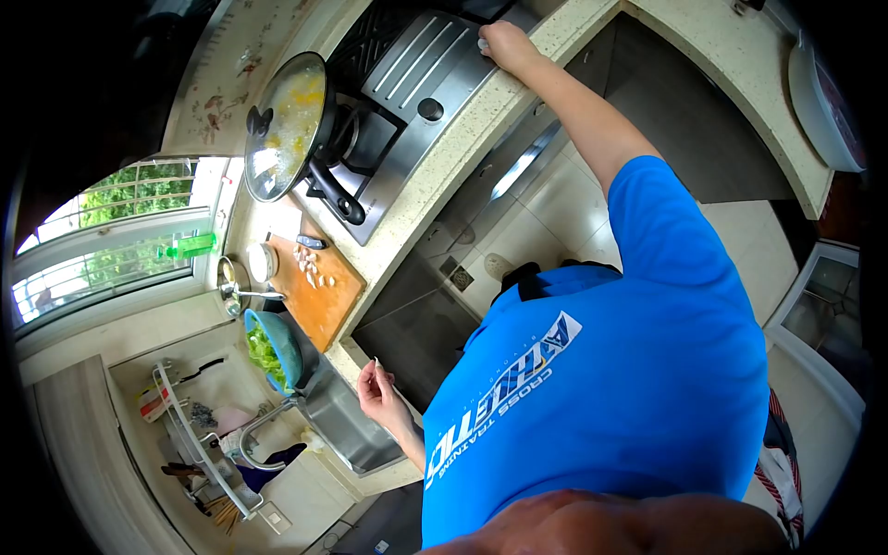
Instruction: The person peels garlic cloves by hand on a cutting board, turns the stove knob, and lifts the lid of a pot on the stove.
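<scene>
My right hand (509,48) reaches to the front edge of the gas stove (393,190), its fingers closed around a stove knob that they mostly hide. Another black knob (430,109) stands beside it on the steel panel. On the burner sits a frying pan (322,176) under a glass lid (294,116), with yellow food and bubbling liquid showing through. My left hand (377,396) hangs by the counter edge near the sink, fingertips pinched together; a small pale bit shows at them, too small to name. Peeled garlic cloves (310,266) lie on a wooden cutting board (328,301).
A dark-handled knife (311,242) rests at the board's far edge. Close by are a white bowl (263,263) and a metal pot (231,276). A blue basin (289,347) of green leaves stands at the sink (347,416). Behind is a dish rack (199,444).
</scene>
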`<state>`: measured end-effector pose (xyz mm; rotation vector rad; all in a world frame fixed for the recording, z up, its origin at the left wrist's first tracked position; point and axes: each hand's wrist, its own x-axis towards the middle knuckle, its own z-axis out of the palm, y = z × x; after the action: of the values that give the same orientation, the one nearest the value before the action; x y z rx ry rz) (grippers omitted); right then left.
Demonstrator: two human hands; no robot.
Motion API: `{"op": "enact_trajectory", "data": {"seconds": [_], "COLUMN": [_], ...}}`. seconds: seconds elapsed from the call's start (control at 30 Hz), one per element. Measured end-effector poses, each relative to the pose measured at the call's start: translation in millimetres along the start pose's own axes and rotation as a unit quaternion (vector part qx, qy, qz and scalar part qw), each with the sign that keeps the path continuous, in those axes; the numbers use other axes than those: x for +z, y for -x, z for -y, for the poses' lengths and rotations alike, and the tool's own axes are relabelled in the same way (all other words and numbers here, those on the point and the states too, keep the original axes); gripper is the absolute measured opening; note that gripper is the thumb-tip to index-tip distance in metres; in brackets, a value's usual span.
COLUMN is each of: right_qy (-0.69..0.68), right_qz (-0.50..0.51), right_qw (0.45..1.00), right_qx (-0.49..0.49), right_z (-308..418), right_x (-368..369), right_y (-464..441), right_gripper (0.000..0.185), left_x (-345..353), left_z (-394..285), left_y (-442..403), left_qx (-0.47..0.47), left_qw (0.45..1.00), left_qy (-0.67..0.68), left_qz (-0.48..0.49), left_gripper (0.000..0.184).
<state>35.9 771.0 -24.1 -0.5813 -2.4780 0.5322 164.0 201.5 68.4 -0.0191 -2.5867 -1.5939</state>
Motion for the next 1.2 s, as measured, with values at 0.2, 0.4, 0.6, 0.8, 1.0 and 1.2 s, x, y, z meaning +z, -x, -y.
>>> {"op": "enact_trajectory", "data": {"seconds": [0.2, 0.4, 0.6, 0.8, 1.0, 1.2], "right_qy": [0.004, -0.005, -0.004, -0.005, 0.007, 0.026], "right_qz": [-0.001, 0.003, 0.003, 0.012, 0.021, 0.022], "right_qw": [1.000, 1.000, 0.999, 1.000, 0.999, 0.999], "right_qx": [-0.007, -0.026, -0.048, -0.023, -0.028, -0.026], "right_z": [-4.1, -8.6, -10.7, -3.9, -0.4, 3.8], "right_x": [5.2, 6.9, 5.1, -0.7, -6.2, -10.3], "right_y": [-3.6, -5.6, -6.1, -4.8, -3.9, -1.0], "right_gripper": [0.024, 0.025, 0.027, 0.028, 0.028, 0.030], "left_x": [2.4, 4.8, 6.2, 6.8, 7.3, 8.3], "left_z": [1.0, 1.3, 2.4, 8.2, 7.0, 17.2], "left_y": [-1.0, -1.6, -10.1, -48.0, -96.1, -134.5], "left_qx": [0.000, 0.002, -0.008, 0.000, 0.021, 0.023], "left_qw": [1.000, 1.000, 1.000, 1.000, 0.998, 0.997], "left_qy": [0.004, -0.003, -0.006, 0.012, 0.037, 0.057], "left_qz": [-0.004, -0.001, 0.006, 0.015, 0.040, 0.047], "left_gripper": [0.014, 0.013, 0.013, 0.013, 0.013, 0.014]}}
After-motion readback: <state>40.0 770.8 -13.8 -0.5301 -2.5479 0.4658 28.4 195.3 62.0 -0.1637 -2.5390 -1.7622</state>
